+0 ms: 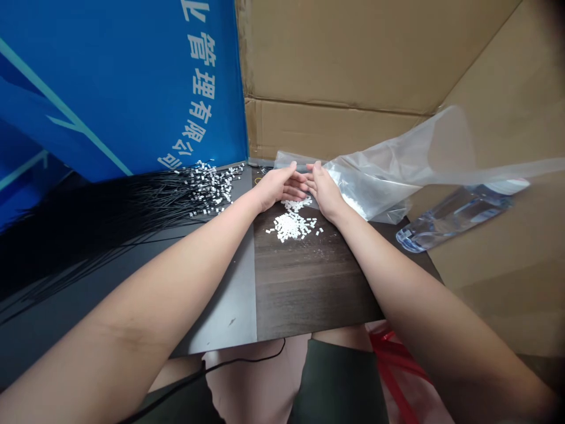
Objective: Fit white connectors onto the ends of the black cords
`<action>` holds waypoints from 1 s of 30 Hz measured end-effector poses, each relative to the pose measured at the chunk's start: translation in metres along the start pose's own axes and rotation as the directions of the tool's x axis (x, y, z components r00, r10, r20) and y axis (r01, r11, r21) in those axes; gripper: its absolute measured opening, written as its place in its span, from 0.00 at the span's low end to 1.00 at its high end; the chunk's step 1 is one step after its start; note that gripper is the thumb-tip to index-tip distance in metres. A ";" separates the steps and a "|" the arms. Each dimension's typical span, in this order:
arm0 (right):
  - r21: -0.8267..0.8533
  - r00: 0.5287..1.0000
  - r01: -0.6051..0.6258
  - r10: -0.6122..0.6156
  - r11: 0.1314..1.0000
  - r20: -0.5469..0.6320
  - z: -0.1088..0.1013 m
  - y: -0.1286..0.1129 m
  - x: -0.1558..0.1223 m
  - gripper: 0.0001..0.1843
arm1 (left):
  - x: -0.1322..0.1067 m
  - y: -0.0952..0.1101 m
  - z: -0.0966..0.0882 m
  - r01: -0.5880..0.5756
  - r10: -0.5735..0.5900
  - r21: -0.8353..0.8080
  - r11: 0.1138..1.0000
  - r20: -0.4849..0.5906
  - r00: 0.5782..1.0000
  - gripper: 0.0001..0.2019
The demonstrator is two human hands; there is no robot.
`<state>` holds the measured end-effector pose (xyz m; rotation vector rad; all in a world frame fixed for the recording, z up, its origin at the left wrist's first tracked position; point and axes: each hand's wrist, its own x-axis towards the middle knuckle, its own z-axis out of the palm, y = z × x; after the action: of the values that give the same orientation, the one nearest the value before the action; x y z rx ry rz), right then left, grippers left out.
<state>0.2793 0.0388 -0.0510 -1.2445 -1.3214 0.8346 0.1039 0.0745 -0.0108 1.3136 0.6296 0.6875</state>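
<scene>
My left hand (281, 186) and my right hand (325, 189) meet at the fingertips over the dark wood-grain table, forming a curved wall. The fingers of both are stretched out and grip nothing that I can see. Just below and between the palms lies a loose pile of small white plastic pieces (291, 226), with more of them close under the fingers. A clear plastic bag (379, 176) lies beyond and beside my right hand, and some white pieces show at its near side. What lies behind the fingers is hidden.
On the left, a thick bundle of black wires (132, 200) with white connectors (212, 187) lies on the grey surface. A clear water bottle (454, 215) lies on its side at the right. Cardboard walls (335, 59) and a blue printed panel (132, 76) stand behind.
</scene>
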 end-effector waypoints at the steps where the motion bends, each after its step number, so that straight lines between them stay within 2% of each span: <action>1: 0.067 1.000 -0.022 0.023 0.997 -0.008 0.001 -0.002 -0.001 0.48 | -0.002 0.002 -0.001 0.020 -0.019 -0.021 1.000 0.031 0.999 0.31; 3: 0.175 0.998 -0.052 0.056 0.983 -0.021 0.003 -0.006 -0.004 0.46 | -0.005 0.005 -0.004 0.035 -0.031 -0.059 0.998 0.074 0.997 0.33; 5: 0.214 0.997 -0.051 0.063 0.976 -0.050 0.004 -0.010 -0.006 0.44 | -0.005 0.007 -0.007 -0.010 0.014 -0.090 0.996 0.048 0.999 0.32; 7: 0.214 0.992 -0.010 0.036 0.977 -0.117 0.003 -0.013 -0.006 0.41 | -0.002 0.005 -0.008 -0.116 0.112 -0.088 0.989 -0.054 0.992 0.31; 9: 0.189 0.981 0.050 -0.013 0.981 -0.193 0.001 -0.013 -0.004 0.37 | 0.003 0.001 -0.008 -0.206 0.198 -0.031 0.978 -0.169 0.966 0.27; 11: 0.169 0.973 0.071 -0.031 0.983 -0.228 -0.002 -0.011 -0.002 0.36 | 0.009 -0.004 -0.006 -0.216 0.220 0.044 0.975 -0.223 0.950 0.24; 15: 0.139 0.986 0.002 0.022 0.990 -0.167 -0.003 -0.005 0.000 0.37 | 0.017 -0.011 0.000 -0.147 0.168 0.126 0.981 -0.176 0.970 0.21; 19: 0.104 0.990 -0.043 0.056 0.994 -0.126 -0.001 -0.004 -0.001 0.42 | 0.018 -0.012 0.001 -0.143 0.161 0.129 0.981 -0.139 0.977 0.22; 24: 0.247 0.988 -0.109 0.132 0.963 -0.077 0.000 -0.014 -0.010 0.48 | 0.018 -0.014 -0.001 -0.139 0.151 0.085 0.987 -0.155 0.976 0.25; 30: 0.331 0.980 -0.179 0.197 0.927 -0.022 0.009 -0.033 -0.033 0.46 | 0.016 -0.012 0.000 -0.152 0.156 0.033 0.988 -0.200 0.967 0.30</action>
<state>0.2596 0.0014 -0.0287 -1.1290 -0.9801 1.1000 0.1159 0.0854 -0.0236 1.3283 0.7025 0.9531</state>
